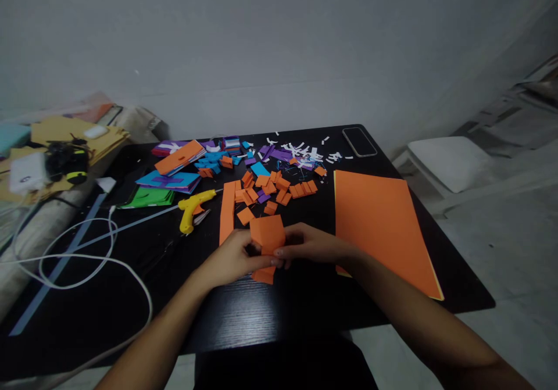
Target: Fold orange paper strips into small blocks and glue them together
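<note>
Between my hands, near the table's front edge, is a folded piece of orange paper (267, 231). My left hand (233, 259) grips it from the left, with the thumb along its lower edge. From the right, my right hand (301, 243) closes on the same paper, its fingertips meeting the left thumb. Below them, another orange paper piece (264, 275) shows, partly covered by my fingers. A long orange paper strip (227, 210) lies just beyond my left hand. Several small folded orange pieces (270, 188) are scattered past the paper I hold.
A yellow glue gun (192, 207) lies left of the strip, with a white cable (87, 256) looping nearby. Orange sheets (381, 227) cover the right side. Behind are white paper scraps (300, 151), folded coloured paper (170, 181) and a phone (359, 142). A white stool (440, 160) stands right.
</note>
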The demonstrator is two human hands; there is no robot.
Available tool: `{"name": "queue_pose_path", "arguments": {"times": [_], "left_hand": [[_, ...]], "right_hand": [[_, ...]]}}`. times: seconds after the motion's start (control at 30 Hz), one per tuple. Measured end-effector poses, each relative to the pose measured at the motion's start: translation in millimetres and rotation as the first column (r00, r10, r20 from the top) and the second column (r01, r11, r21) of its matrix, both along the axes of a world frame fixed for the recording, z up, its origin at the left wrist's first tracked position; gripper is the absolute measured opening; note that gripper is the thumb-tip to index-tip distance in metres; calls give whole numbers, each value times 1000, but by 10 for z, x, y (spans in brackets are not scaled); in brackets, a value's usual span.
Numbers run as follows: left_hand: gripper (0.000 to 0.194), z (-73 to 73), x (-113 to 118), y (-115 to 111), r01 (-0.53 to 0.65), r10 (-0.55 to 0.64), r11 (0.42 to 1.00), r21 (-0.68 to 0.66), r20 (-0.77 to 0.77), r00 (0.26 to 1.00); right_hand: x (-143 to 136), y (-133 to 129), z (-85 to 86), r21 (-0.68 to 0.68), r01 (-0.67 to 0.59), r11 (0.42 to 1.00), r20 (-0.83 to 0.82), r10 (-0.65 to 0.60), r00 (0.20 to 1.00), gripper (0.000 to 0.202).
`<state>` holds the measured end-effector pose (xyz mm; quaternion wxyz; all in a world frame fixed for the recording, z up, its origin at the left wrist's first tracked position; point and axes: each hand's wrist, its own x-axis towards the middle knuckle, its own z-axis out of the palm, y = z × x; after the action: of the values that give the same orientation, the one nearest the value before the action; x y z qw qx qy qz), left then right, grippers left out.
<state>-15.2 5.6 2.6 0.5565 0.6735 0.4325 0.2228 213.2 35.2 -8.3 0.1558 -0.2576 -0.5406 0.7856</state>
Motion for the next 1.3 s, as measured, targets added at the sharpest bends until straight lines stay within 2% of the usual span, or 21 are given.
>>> {"name": "queue_pose_path", "arguments": {"times": [0.1, 0.2, 0.33, 0.53, 0.73, 0.97, 1.13, 1.3], "left_hand": [[29, -4, -1, -4, -2, 6, 996, -85, 55, 998], [31, 31, -22, 12, 34, -18, 995, -95, 172, 985], [37, 73, -43, 38, -29, 54, 994, -103, 253, 966], [46, 47, -4, 33, -129, 149, 986, -105, 220, 964], [41, 61, 69, 31, -153, 187, 976, -157, 238, 953], [36, 36, 111, 48, -207, 240, 964, -165, 209, 948], [32, 13, 110, 53, -198, 241, 959, -202, 216, 946], [30, 5, 102, 46, -177, 254, 943, -281, 263, 931]], "right_hand": [[2, -2, 8, -55, -17, 998, 3, 17, 1000, 38], [13, -1, 32, -80, 7, 997, -25, -9, 1000, 34], [26, -4, 52, -142, 43, 989, -51, -51, 997, 29], [25, -17, 59, -176, 98, 979, -63, -111, 992, 32], [1, -7, 66, -69, 183, 981, -48, -187, 981, 38], [-37, -12, 23, -19, 284, 959, 7, -284, 959, 42], [-33, -11, 34, -51, 287, 957, 16, -286, 958, 42], [-23, -13, 23, -178, 212, 961, -3, -216, 976, 44]]}}
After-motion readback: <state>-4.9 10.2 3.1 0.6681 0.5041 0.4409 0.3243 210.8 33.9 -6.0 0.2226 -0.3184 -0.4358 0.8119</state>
